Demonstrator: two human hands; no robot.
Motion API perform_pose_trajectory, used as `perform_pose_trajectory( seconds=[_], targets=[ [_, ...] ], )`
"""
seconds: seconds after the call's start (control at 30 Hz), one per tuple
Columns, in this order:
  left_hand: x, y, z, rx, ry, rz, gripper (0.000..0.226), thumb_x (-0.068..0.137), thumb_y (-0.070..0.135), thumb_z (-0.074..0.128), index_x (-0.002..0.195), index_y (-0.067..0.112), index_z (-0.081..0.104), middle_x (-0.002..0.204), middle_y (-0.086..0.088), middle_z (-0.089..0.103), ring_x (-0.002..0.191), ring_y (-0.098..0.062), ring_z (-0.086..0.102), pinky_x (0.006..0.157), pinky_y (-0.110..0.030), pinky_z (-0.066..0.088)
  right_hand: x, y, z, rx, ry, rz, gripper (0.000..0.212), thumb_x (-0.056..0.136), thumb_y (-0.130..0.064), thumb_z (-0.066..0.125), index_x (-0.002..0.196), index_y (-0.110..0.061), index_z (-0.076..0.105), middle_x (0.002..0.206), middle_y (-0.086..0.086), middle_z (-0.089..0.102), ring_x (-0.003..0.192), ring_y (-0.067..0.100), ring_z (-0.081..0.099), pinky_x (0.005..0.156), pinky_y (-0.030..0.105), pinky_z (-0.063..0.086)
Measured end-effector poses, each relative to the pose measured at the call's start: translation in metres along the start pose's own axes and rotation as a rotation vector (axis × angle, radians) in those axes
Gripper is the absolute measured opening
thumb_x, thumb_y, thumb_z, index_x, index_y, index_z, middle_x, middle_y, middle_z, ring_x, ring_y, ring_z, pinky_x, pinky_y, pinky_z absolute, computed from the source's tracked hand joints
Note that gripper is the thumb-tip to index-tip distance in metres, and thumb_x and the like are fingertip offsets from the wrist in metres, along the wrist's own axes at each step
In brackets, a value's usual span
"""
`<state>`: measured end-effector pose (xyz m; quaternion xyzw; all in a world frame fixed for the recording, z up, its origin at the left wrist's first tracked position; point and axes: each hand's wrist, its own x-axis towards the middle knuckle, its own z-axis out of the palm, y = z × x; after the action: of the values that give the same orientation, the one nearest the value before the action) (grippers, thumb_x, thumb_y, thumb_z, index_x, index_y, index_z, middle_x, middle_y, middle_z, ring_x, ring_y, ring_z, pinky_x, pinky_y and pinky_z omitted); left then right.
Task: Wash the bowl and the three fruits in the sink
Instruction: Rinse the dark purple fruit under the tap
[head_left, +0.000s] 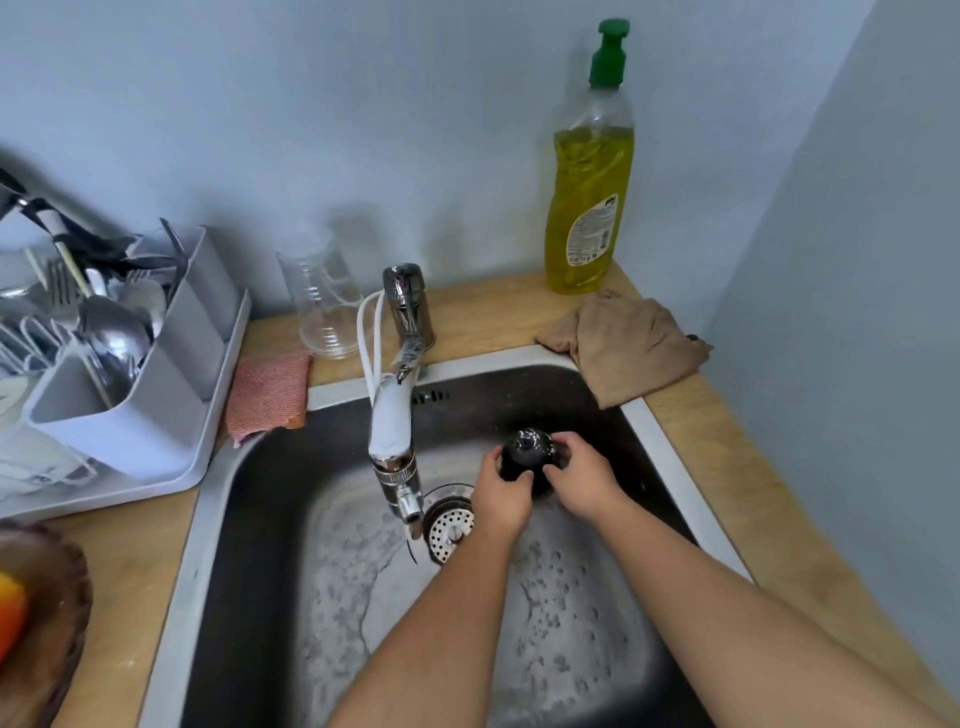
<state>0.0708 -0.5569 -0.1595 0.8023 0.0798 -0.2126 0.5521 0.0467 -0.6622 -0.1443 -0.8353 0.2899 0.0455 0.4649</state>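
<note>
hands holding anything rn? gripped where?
Yes: a dark round fruit, held over the sink by both hands. Left hand cups its lower left side, right hand its right side; the top stays exposed.

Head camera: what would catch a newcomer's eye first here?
Both hands, left and right, cup a dark wet fruit over the sink, right of the tap. A tall yellow soap bottle stands in the back corner, above a crumpled tan cloth.
</note>
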Motion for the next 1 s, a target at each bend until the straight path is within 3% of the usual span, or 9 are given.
perform_pose_trajectory(
  seconds=[0.13, 0.3, 0.4, 0.53, 0.63, 0.7, 0.8, 0.9, 1.0],
  targets=[
    [-0.019, 0.006, -0.007, -0.103, -0.003, 0.03, 0.05, 0.088, 0.011, 0.061, 0.135, 0.022, 0.046, 0.129, -0.004, 0.059, 0.115, -0.02, 0.057, 0.102, -0.039, 0.046, -0.018, -0.003, -0.008, 0.116, -0.001, -0.031, 0.044, 0.087, -0.003, 0.06, 0.129, -0.01, 0.05, 0.123, 0.008, 0.062, 0.107, 0.018, 0.059, 0.089, 0.023, 0.043],
    [-0.062, 0.012, -0.045, -0.218, -0.067, 0.125, 0.042, 0.088, 0.011, 0.063, 0.124, 0.03, 0.052, 0.119, 0.001, 0.06, 0.107, -0.018, 0.06, 0.093, -0.036, 0.051, -0.065, -0.017, -0.022, 0.283, -0.069, -0.099, 0.036, 0.086, -0.008, 0.064, 0.116, -0.024, 0.052, 0.107, 0.002, 0.062, 0.092, 0.016, 0.062, 0.088, 0.039, 0.053],
    [-0.088, 0.006, -0.077, -0.304, -0.144, 0.124, 0.04, 0.088, 0.008, 0.062, 0.119, 0.032, 0.055, 0.115, 0.001, 0.065, 0.103, -0.015, 0.064, 0.09, -0.035, 0.052, -0.096, -0.028, -0.021, 0.328, -0.157, -0.119, 0.041, 0.084, -0.009, 0.067, 0.119, -0.026, 0.054, 0.096, -0.003, 0.059, 0.086, 0.016, 0.063, 0.083, 0.037, 0.053],
    [-0.113, -0.004, -0.124, -0.367, -0.224, 0.115, 0.034, 0.091, 0.006, 0.059, 0.121, 0.022, 0.054, 0.118, -0.009, 0.067, 0.107, -0.025, 0.066, 0.083, -0.031, 0.053, -0.128, -0.046, 0.0, 0.3, -0.212, -0.164, 0.041, 0.08, -0.014, 0.072, 0.116, -0.028, 0.057, 0.097, 0.0, 0.061, 0.087, 0.019, 0.065, 0.082, 0.037, 0.053],
    [-0.124, -0.015, -0.153, -0.345, -0.174, 0.103, 0.034, 0.088, 0.015, 0.066, 0.118, 0.027, 0.056, 0.117, -0.012, 0.066, 0.107, -0.029, 0.066, 0.091, -0.039, 0.054, -0.15, -0.059, 0.023, 0.343, -0.276, -0.207, 0.038, 0.082, -0.012, 0.07, 0.112, -0.03, 0.056, 0.105, -0.006, 0.061, 0.089, 0.014, 0.066, 0.074, 0.026, 0.054],
    [-0.13, -0.019, -0.166, -0.309, -0.141, 0.122, 0.036, 0.084, 0.02, 0.072, 0.116, 0.029, 0.056, 0.118, -0.013, 0.065, 0.105, -0.028, 0.066, 0.094, -0.041, 0.054, -0.159, -0.066, 0.035, 0.345, -0.306, -0.212, 0.032, 0.087, -0.018, 0.065, 0.114, -0.031, 0.053, 0.112, -0.008, 0.059, 0.094, 0.016, 0.066, 0.07, 0.027, 0.054],
    [-0.135, -0.022, -0.182, -0.272, -0.152, 0.181, 0.041, 0.082, 0.018, 0.074, 0.119, 0.026, 0.057, 0.118, -0.009, 0.063, 0.103, -0.023, 0.066, 0.086, -0.03, 0.056, -0.162, -0.077, 0.048, 0.326, -0.334, -0.179, 0.02, 0.095, -0.027, 0.052, 0.114, -0.032, 0.054, 0.111, -0.004, 0.061, 0.095, 0.018, 0.064, 0.065, 0.029, 0.052],
    [-0.141, -0.021, -0.187, -0.197, -0.2, 0.254, 0.042, 0.085, 0.011, 0.07, 0.123, 0.026, 0.057, 0.119, 0.0, 0.062, 0.104, -0.013, 0.064, 0.083, -0.021, 0.055, -0.161, -0.087, 0.051, 0.307, -0.359, -0.125, 0.02, 0.098, -0.036, 0.041, 0.105, -0.031, 0.059, 0.1, 0.003, 0.066, 0.075, 0.018, 0.064, 0.052, 0.029, 0.046],
    [-0.141, -0.019, -0.185, -0.19, -0.198, 0.267, 0.039, 0.088, 0.015, 0.066, 0.123, 0.031, 0.057, 0.119, 0.002, 0.061, 0.107, -0.012, 0.062, 0.085, -0.024, 0.055, -0.162, -0.089, 0.052, 0.339, -0.327, -0.108, 0.023, 0.098, -0.039, 0.04, 0.101, -0.025, 0.058, 0.088, 0.013, 0.065, 0.057, 0.019, 0.06, 0.042, 0.025, 0.038]
  ],
)
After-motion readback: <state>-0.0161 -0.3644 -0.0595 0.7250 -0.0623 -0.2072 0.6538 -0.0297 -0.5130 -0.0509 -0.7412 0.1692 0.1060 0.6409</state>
